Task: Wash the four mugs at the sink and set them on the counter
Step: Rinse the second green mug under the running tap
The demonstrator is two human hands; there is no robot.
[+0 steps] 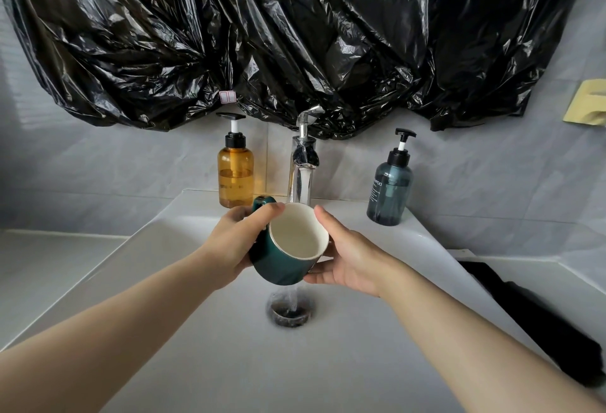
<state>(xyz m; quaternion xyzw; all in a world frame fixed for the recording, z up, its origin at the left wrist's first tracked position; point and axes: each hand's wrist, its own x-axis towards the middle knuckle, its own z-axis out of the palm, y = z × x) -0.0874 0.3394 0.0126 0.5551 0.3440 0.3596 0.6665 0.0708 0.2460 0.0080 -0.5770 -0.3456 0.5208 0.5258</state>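
Note:
A dark green mug (284,263) with a cream inside is held tilted over the white sink (344,357), its mouth turned towards me. My left hand (237,242) grips it from the left, near the handle, thumb over the rim. On the right, my right hand (344,255) holds the mug between thumb at the rim and fingers under the base. Water runs from the chrome tap (303,163) behind the mug and falls past it to the drain (290,312). No other mugs are in view.
An amber pump bottle (235,173) stands left of the tap and a blue-grey pump bottle (390,191) right of it. Black plastic sheeting (295,35) hangs over the wall. White counter (42,268) lies at the left; a black object (531,317) lies at the right.

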